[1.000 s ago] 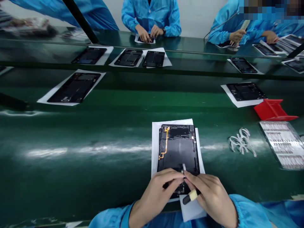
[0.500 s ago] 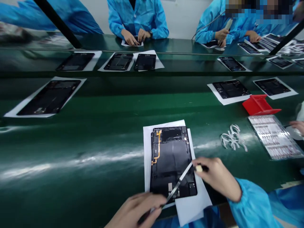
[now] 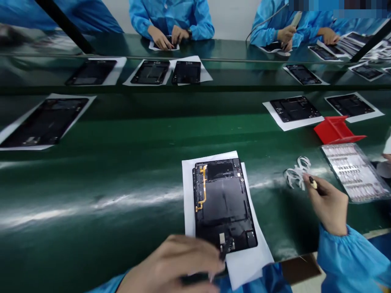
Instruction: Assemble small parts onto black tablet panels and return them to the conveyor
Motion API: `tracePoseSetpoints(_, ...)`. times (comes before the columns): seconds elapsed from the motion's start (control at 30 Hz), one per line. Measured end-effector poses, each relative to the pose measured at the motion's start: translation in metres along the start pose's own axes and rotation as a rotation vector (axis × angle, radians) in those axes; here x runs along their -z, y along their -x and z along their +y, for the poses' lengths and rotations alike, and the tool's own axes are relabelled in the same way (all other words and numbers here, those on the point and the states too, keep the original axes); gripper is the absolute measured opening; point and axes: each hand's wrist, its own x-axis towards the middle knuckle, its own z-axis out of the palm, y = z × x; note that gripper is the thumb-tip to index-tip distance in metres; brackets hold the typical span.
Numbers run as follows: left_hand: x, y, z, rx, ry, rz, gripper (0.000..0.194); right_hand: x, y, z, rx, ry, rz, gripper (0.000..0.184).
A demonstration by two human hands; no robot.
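Observation:
A black tablet housing [image 3: 226, 203] with an orange flex cable [image 3: 204, 187] along its left side lies on white paper sheets [image 3: 188, 195]. My left hand [image 3: 180, 264], smeared by motion, is closed over the housing's near edge. It holds a slim dark tool that looks like tweezers, mostly hidden by the fingers. My right hand [image 3: 328, 203] is off to the right, its fingertips at a small heap of curled white strips [image 3: 295, 177]. A short black tool with a cream end [image 3: 313, 183] is held in its fingers; whether a strip is also pinched there is unclear.
Right of the strips lies a clear tray of small parts [image 3: 354, 173], with a red bin [image 3: 339, 130] behind it. More housings on paper lie on the bench, such as one at left [image 3: 45, 122]. Co-workers in blue smocks [image 3: 171, 20] sit across; another hand shows at far right.
My right hand has moved right, from the housing to the strip heap. The white strip stretched between my hands is no longer visible there. My left hand has shifted slightly right.

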Motion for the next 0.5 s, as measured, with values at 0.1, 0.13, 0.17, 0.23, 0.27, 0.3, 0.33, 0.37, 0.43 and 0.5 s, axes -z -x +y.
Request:
tracePoseSetpoints(0.1, 0.020, -0.050, -0.014, -0.027, -0.028, 0.178, 0.025, -0.004, -0.007, 0.018, 0.086, 0.203, 0.039, 0.043)
tracePoseSetpoints(0.13, 0.022, -0.064, -0.024, -0.030, -0.070, 0.226, 0.015, -0.006, -0.007, 0.018, 0.100, 0.249, 0.040, 0.041)
tracePoseSetpoints(0.17, 0.023, -0.076, -0.034, -0.021, -0.116, 0.259, 0.009, -0.008, -0.005, 0.014, 0.118, 0.269, 0.043, 0.039)
tracePoseSetpoints(0.23, 0.022, -0.094, -0.056, 0.027, -0.186, 0.274, 0.006, -0.014, 0.004, -0.002, 0.184, 0.237, 0.037, 0.034)
tracePoseSetpoints(0.27, 0.020, -0.100, -0.065, 0.052, -0.209, 0.263, 0.006, -0.019, 0.012, -0.014, 0.228, 0.195, 0.014, 0.032)
tracePoseSetpoints(0.3, 0.019, -0.104, -0.074, 0.073, -0.226, 0.248, 0.006, -0.024, 0.021, -0.028, 0.281, 0.143, -0.038, 0.031)
tracePoseSetpoints(0.33, 0.017, -0.107, -0.081, 0.089, -0.241, 0.235, 0.006, -0.029, 0.031, -0.041, 0.323, 0.096, -0.135, 0.030)
tracePoseSetpoints(0.37, 0.016, -0.109, -0.086, 0.103, -0.258, 0.229, 0.006, -0.035, 0.041, -0.054, 0.378, 0.025, -0.245, 0.031)
tracePoseSetpoints(0.43, 0.014, -0.110, -0.093, 0.125, -0.294, 0.231, 0.007, -0.047, 0.060, -0.075, 0.510, -0.109, -0.444, 0.038)
tracePoseSetpoints(0.5, 0.014, -0.110, -0.096, 0.146, -0.325, 0.238, 0.007, -0.057, 0.074, -0.087, 0.626, -0.183, -0.547, 0.045)
